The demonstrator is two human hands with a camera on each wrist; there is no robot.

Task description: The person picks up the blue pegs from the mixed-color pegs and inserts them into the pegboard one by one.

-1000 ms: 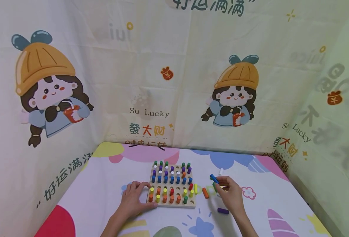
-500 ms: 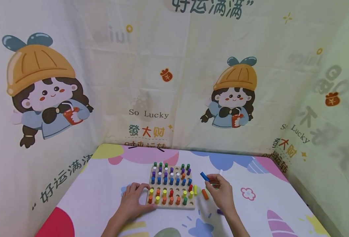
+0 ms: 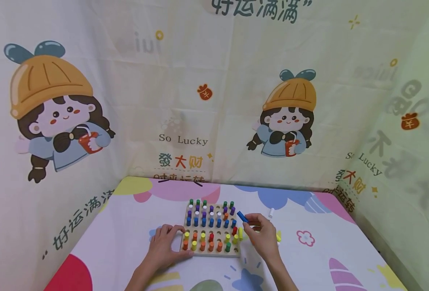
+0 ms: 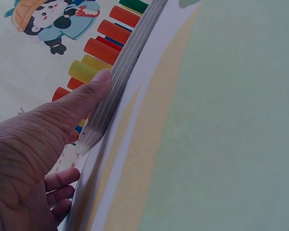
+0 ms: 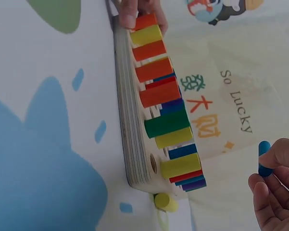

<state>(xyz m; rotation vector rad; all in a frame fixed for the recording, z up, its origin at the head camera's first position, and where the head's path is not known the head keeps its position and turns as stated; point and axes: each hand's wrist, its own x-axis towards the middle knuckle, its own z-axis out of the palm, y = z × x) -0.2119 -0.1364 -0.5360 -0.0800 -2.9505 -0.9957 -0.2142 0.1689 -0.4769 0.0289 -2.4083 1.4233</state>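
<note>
A wooden pegboard (image 3: 214,254) full of coloured pegs lies on the table. My left hand (image 3: 161,244) grips its near left corner, with the thumb along the front edge in the left wrist view and the other fingers at the left side. Between thumb and fingers, my right hand (image 3: 263,236) pinches a blue peg (image 3: 241,216), tilted and held just off the board's right side. The right wrist view also has this blue peg (image 5: 264,159), apart from the board. Along the board's blue row (image 3: 211,222) stand several upright pegs. One bare hole (image 5: 154,163) shows at the near right corner.
A loose yellow peg (image 3: 240,233) is at the board's right edge. Farther right lie a white peg (image 3: 271,212) and another yellow piece (image 3: 279,235), partly hidden by my right hand. Printed cloth walls (image 3: 229,121) rise behind the patterned table and at its sides.
My right hand has moved left toward the board with the blue peg, now covering the orange and purple pegs seen loose before. The left hand keeps its grip on the board.
</note>
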